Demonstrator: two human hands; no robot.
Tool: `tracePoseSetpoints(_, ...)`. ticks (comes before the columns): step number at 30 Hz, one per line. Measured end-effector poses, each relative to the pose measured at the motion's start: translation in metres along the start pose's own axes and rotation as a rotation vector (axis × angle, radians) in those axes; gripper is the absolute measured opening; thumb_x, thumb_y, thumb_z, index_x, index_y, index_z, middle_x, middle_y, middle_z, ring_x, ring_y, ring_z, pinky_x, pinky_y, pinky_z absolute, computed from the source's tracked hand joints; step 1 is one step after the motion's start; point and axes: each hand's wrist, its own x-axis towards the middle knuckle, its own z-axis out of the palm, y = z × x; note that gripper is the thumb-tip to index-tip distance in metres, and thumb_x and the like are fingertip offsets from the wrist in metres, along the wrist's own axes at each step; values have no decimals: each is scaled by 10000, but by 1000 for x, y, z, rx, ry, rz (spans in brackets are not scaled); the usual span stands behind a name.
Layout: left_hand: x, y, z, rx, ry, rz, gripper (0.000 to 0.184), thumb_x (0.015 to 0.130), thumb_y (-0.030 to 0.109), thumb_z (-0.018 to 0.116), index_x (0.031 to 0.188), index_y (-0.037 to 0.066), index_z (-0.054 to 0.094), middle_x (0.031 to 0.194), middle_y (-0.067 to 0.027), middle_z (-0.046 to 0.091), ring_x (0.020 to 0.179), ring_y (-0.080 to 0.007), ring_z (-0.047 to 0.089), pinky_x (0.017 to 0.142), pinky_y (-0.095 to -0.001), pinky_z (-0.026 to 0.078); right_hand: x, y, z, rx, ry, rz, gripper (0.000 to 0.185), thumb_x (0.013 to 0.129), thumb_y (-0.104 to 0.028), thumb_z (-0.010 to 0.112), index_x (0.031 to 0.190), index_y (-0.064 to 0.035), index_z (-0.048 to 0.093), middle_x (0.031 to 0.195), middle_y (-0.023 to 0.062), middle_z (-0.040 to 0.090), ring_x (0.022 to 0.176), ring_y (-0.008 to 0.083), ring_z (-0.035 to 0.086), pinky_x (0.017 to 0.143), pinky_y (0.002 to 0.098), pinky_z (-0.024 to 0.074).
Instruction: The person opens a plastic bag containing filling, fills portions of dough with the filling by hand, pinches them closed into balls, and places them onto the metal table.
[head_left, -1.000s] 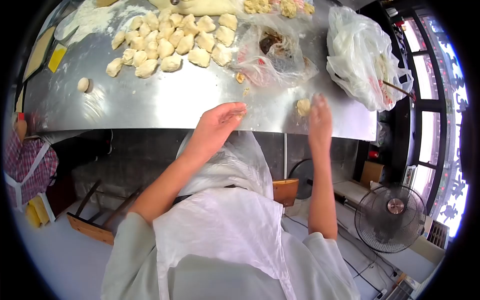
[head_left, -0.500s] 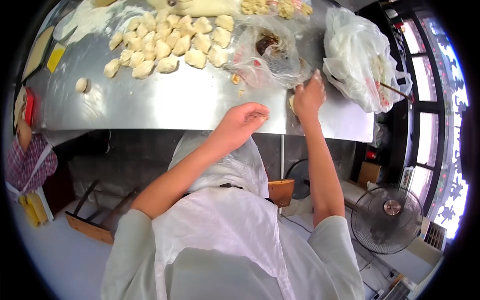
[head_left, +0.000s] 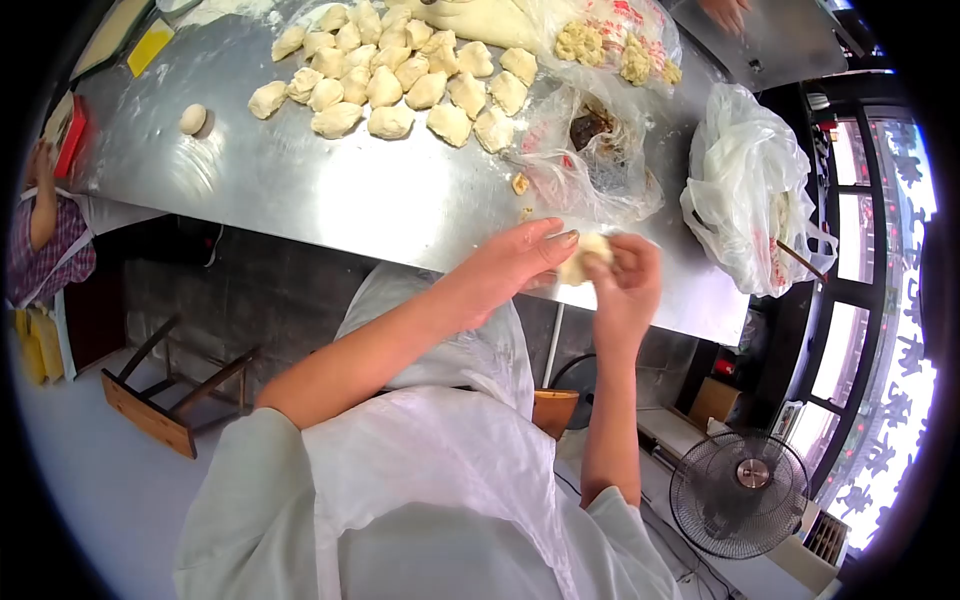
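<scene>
A small flattened piece of dough point(head_left: 580, 264) is held between my two hands over the table's front edge. My right hand point(head_left: 630, 285) pinches its right side, thumb in front and fingers curled. My left hand point(head_left: 505, 268) grips the left edge, its thumb near the top; its lower fingers are partly hidden. Just beyond lies an open plastic bag point(head_left: 610, 185) with dark brown filling point(head_left: 590, 130) inside. Several lumps of dough point(head_left: 385, 88) sit grouped to the left of that bag.
The steel table point(head_left: 240, 190) carries one round dough ball point(head_left: 193, 119) at left and crumbly yellowish clumps point(head_left: 580, 43) at the back. A bulging white bag point(head_left: 745, 180) stands at right. A fan point(head_left: 740, 495) is below right, and another person's sleeve point(head_left: 60, 250) shows at left.
My right hand has come from the table beside the bag back toward my left hand, bringing the dough piece up between them. The view has turned, shifting the table's contents right and tilting its edge.
</scene>
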Motion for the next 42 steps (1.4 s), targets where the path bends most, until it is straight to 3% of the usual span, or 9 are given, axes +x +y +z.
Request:
tracePoseSetpoints(2,2,6,-6,-93,-88,21,462,1075,294,573,1409,-21,521,1243,-99,659,1148,-175,642,1017,-335,519,10,-24,17,-246,-249,-85,290,871,-3,759,1151,-19,681,1120,110,705,1075,197,675,983,350,515)
tracePoseSetpoints(5,7,10,-32,-246,-128,121,362,1073,240,565,1345,1,564,1251,-95,661,1111,-189,664,983,-323,543,52,-38,21,-574,-196,-511,313,857,-53,775,1160,-38,701,1168,124,715,1132,267,664,1018,394,488)
tracePoseSetpoints(12,15,40,-40,-244,117,256,376,1048,172,604,1379,2,547,1295,-131,659,1127,-208,656,989,-339,531,111,-14,16,-1034,-291,-708,415,844,-240,802,1200,-66,677,957,111,666,896,361,603,816,485,471)
tracePoseSetpoints(15,21,46,-37,-225,44,259,371,1045,159,606,1375,3,541,1297,-126,657,1114,-209,657,970,-341,538,103,1,-11,-1177,-321,-514,395,875,-311,773,1169,-65,677,950,116,663,912,351,607,806,486,461)
tracePoseSetpoints(18,37,43,-29,-267,-15,259,351,1044,149,605,1356,0,542,1283,-130,665,1087,-207,661,954,-334,544,90,12,-28,-1148,-132,-584,374,904,-357,749,1134,-73,672,844,131,654,824,349,613,734,480,464)
tracePoseSetpoints(21,55,42,-18,-171,-10,269,308,1039,134,600,1316,3,566,1233,-119,673,1058,-185,667,920,-318,553,77,10,-35,-956,-141,-49,294,925,-333,740,1037,-67,684,741,140,642,726,352,618,659,469,467)
tracePoseSetpoints(24,79,39,-13,3,117,330,278,1028,119,601,1283,7,591,1172,-96,676,1025,-159,675,881,-309,558,79,6,-30,-924,57,-376,264,938,-319,728,940,-57,699,699,153,644,679,365,631,621,455,476)
tracePoseSetpoints(33,92,27,0,252,150,79,218,995,117,617,1186,10,622,1054,-73,702,948,-148,697,779,-287,552,139,13,28,-1069,1,-130,260,856,-308,754,881,-63,668,801,177,698,776,410,677,695,493,517)
tracePoseSetpoints(42,81,17,17,370,-191,-23,249,1002,137,621,1216,12,634,1095,-67,700,958,-156,705,772,-292,571,94,26,-58,-903,239,-20,214,812,-86,725,879,-37,528,719,131,603,685,360,605,668,439,492)
